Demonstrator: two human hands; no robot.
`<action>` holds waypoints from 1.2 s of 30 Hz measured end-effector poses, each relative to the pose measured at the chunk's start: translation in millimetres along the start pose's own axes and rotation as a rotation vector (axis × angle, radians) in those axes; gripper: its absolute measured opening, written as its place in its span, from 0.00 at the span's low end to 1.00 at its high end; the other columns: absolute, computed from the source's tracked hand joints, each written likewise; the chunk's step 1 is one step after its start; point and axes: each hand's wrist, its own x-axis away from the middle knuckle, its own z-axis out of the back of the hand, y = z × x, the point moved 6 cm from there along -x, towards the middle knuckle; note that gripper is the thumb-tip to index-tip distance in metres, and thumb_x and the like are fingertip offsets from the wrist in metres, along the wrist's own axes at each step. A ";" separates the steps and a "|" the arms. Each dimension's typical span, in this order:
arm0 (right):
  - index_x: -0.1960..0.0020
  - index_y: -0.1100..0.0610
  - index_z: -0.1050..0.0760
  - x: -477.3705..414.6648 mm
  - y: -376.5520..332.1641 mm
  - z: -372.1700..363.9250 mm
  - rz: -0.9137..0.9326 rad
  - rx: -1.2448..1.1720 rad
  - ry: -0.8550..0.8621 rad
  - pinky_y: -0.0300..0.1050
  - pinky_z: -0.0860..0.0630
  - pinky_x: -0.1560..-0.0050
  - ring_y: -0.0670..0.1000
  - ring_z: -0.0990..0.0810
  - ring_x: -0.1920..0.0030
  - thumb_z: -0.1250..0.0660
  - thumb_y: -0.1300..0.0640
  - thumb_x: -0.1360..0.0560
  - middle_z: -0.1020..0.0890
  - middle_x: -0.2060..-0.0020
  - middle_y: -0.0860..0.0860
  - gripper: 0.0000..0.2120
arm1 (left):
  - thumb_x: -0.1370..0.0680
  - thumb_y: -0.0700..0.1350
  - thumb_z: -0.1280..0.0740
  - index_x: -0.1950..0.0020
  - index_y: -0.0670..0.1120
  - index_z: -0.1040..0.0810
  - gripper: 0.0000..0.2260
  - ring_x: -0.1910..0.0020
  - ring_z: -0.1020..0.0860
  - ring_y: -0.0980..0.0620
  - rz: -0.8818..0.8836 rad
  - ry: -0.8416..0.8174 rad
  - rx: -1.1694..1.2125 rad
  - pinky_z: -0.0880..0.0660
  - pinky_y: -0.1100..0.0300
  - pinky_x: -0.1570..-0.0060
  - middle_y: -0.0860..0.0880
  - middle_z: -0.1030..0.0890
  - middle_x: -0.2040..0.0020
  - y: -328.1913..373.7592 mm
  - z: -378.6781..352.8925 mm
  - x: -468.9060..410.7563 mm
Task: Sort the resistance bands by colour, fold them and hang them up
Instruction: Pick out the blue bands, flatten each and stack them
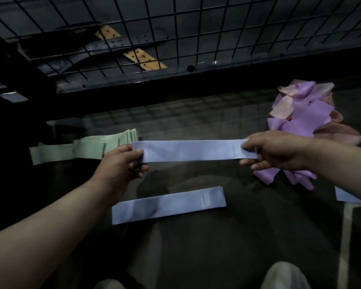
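Sorting looks partly done: green bands (96, 146) stacked left, one blue band (169, 205) laid flat, purple-and-pink heap (304, 119) unsorted, nothing visibly hung, while left hand (121, 163) and right hand (277, 152) pinch another held blue band (192, 150) taut above the counter (217, 236).

A dim storeroom or stock area: wire mesh panel (175, 28), dark floor (217, 236) piled with sorted bands (300, 113).

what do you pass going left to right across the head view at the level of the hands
green bands → left hand → blue band held taut between both hands → right hand → purple and pink heap
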 end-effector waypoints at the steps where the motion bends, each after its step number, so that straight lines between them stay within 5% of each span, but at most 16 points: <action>1: 0.46 0.59 0.26 -1.4 -0.6 2.1 0.039 0.021 0.036 0.39 0.21 0.71 0.53 0.14 0.57 0.37 0.61 0.20 0.18 0.56 0.57 0.03 | 0.20 0.37 0.37 0.52 0.43 0.24 0.04 0.71 0.23 0.51 -0.005 -0.001 -0.012 0.28 0.62 0.74 0.47 0.22 0.67 -0.9 0.1 -0.2; 7: 0.47 0.60 0.24 -7.7 0.1 8.8 0.202 0.271 0.199 0.41 0.22 0.65 0.50 0.15 0.62 0.32 0.62 0.22 0.17 0.59 0.58 0.05 | 0.20 0.37 0.35 0.54 0.43 0.21 0.05 0.72 0.22 0.52 -0.006 0.074 -0.172 0.27 0.62 0.75 0.48 0.19 0.69 -14.0 -5.7 -0.2; 15: 0.50 0.61 0.25 4.2 24.3 -24.2 0.147 0.148 0.154 0.37 0.25 0.73 0.47 0.17 0.67 0.33 0.62 0.22 0.20 0.64 0.56 0.02 | 0.23 0.35 0.34 0.56 0.41 0.20 0.05 0.71 0.22 0.48 0.003 0.252 -0.201 0.26 0.61 0.74 0.43 0.20 0.67 -23.0 24.2 18.2; 21: 0.53 0.59 0.22 15.4 58.2 -51.9 0.110 0.356 0.149 0.39 0.25 0.71 0.50 0.24 0.67 0.31 0.59 0.23 0.20 0.65 0.55 0.03 | 0.24 0.38 0.34 0.57 0.43 0.20 0.04 0.66 0.25 0.43 0.132 0.411 -0.243 0.27 0.53 0.64 0.37 0.22 0.61 -53.5 76.7 45.7; 26: 0.57 0.54 0.21 15.0 71.5 -55.8 0.193 0.572 0.234 0.39 0.25 0.66 0.45 0.21 0.68 0.27 0.56 0.26 0.16 0.65 0.49 0.04 | 0.23 0.35 0.33 0.54 0.41 0.20 0.03 0.64 0.25 0.43 0.187 0.385 -0.284 0.28 0.56 0.63 0.37 0.21 0.61 -81.7 91.0 60.2; 31: 0.56 0.53 0.23 8.3 77.8 -61.3 0.235 0.652 0.242 0.41 0.22 0.58 0.46 0.20 0.64 0.26 0.56 0.27 0.17 0.63 0.49 0.05 | 0.23 0.34 0.32 0.52 0.41 0.21 0.04 0.75 0.27 0.53 0.090 0.375 -0.421 0.33 0.70 0.80 0.41 0.21 0.63 -86.9 86.6 64.2; 36: 0.55 0.52 0.24 3.9 81.0 -64.5 0.256 0.680 0.246 0.41 0.24 0.58 0.45 0.22 0.64 0.26 0.55 0.27 0.18 0.63 0.48 0.06 | 0.24 0.36 0.30 0.53 0.43 0.21 0.03 0.67 0.25 0.47 0.090 0.375 -0.458 0.28 0.61 0.68 0.42 0.19 0.60 -86.5 89.4 59.2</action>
